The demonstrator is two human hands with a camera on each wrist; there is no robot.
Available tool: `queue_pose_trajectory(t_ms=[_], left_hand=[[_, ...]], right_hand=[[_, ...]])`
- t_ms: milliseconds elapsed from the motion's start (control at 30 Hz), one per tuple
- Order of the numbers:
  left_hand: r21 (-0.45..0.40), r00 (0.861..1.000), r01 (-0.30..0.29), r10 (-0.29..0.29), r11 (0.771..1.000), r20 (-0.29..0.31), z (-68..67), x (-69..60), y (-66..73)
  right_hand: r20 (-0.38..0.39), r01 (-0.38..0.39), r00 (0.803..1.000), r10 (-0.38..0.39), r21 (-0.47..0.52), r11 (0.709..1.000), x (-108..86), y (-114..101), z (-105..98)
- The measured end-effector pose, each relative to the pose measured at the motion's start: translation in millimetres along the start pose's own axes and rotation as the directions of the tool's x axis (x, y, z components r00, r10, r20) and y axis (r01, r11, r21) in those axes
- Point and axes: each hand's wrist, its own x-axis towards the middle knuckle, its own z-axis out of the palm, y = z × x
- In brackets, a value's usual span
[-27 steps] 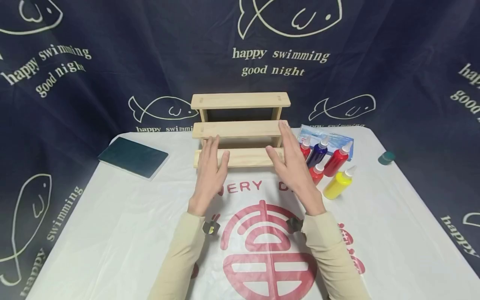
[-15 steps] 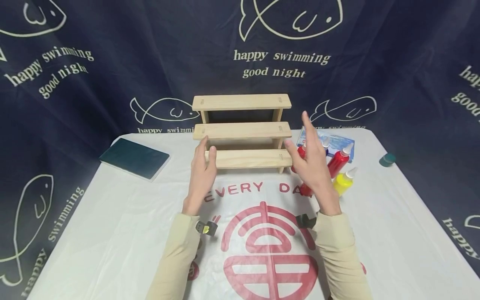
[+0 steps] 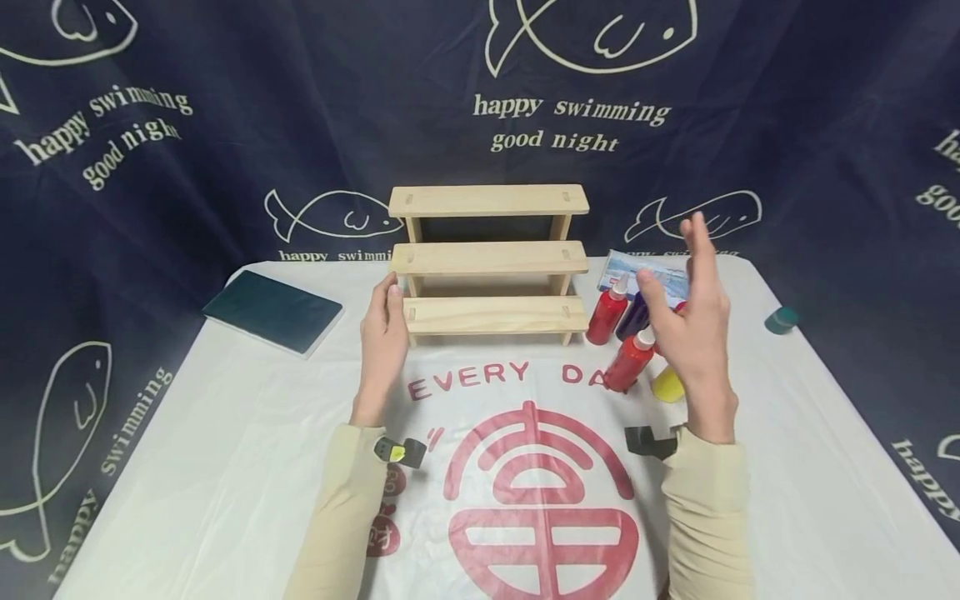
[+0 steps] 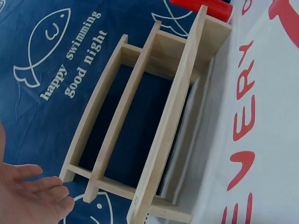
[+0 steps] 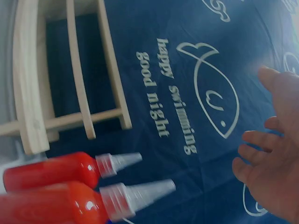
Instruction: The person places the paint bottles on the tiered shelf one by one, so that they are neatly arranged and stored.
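In the head view, a three-tiered shelf of pale wood (image 3: 489,258) is seen standing at the back middle of a white, red-printed tablecloth (image 3: 225,467). The left hand (image 3: 382,337) is held at the shelf's left end, fingers relaxed and nothing gripped; whether the wood is touched cannot be told. The right hand (image 3: 696,333) is raised, thumb and fingers apart, nothing held; behind it, a yellow plastic bottle (image 3: 667,385) and a dark blue plastic bottle (image 3: 634,313) are partly hidden. Two red plastic bottles with pointed nozzles (image 3: 628,364) are seen near the shelf's right end.

In the left wrist view, the left hand is shown palm uncovered, fingers loosely extended near the shelf's end.

In the right wrist view, the right hand is seen unclenched, well apart from the red bottles.
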Motion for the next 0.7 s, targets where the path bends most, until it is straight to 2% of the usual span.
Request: queue_pose_trajectory(t_ms=[200, 400, 533, 700], left_hand=[[0.001, 0.997, 0.065, -0.065, 0.998, -0.030, -5.5, 4.4, -8.1], [-0.003, 0.989, 0.146, -0.146, 0.989, -0.005, -9.5, 7.2, -20.5], [0.012, 0.979, 0.204, -0.204, 0.979, 0.006, -12.1, 9.6, -29.9], [0.050, 0.958, 0.285, -0.286, 0.957, 0.011, -14.8, 11.5, -39.6]], right_hand=[[-0.009, -0.124, 0.992, 0.124, -0.029, 0.992, -1.6, 9.4, -18.5], [0.012, -0.215, 0.976, 0.215, -0.012, 0.977, -3.9, 23.5, -37.5], [0.074, -0.294, 0.953, 0.295, -0.016, 0.956, -5.1, 31.7, -46.6], [0.135, -0.367, 0.919, 0.371, -0.054, 0.929, -6.4, 41.8, -56.3]])
